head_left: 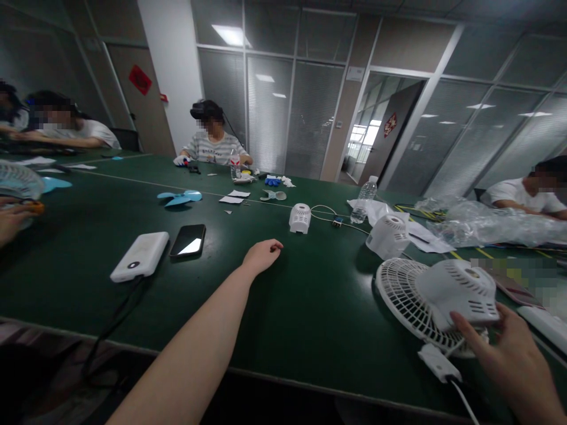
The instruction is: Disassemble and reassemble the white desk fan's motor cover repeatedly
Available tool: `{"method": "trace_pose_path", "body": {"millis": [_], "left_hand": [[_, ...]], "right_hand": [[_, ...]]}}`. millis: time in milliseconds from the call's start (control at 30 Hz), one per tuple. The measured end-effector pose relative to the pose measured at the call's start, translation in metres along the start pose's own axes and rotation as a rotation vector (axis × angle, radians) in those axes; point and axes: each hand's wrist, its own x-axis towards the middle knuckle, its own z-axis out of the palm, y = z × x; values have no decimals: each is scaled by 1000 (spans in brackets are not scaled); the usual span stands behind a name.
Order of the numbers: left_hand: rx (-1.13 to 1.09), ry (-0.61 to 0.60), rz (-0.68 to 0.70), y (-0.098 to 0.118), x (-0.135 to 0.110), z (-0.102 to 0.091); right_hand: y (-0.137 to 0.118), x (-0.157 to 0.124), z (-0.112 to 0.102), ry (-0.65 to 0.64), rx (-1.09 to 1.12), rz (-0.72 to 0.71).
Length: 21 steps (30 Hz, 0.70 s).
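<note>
My left hand point(261, 255) is stretched out over the dark green table point(310, 307), fingers curled loosely together, holding nothing I can see. It is nearest a small white fan motor housing point(300, 218) further back. My right hand point(509, 348) grips the white motor body of a small fan point(458, 289) lying face down on its round white grille point(403, 298) at the table's right. A white plug with a cord point(438, 363) lies just below the fan.
A white power bank point(140, 255) and a black phone point(188, 240) lie left of my arm. Another white fan housing point(388, 235), a water bottle point(363, 199), blue fan blades point(179, 198) and plastic bags point(482, 224) lie further back. Several people sit around the table.
</note>
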Motion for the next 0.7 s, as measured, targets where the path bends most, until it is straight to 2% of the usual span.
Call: {"method": "trace_pose_path", "body": {"millis": [167, 367, 500, 700], "left_hand": [[33, -10, -29, 1, 2, 0], [51, -29, -47, 4, 1, -2], [53, -35, -52, 5, 1, -3], [63, -45, -55, 5, 2, -3]], "right_hand": [[11, 3, -1, 147, -127, -148], [5, 10, 0, 236, -271, -336], [3, 12, 4, 272, -345, -339], [-6, 2, 6, 295, -229, -305]]}}
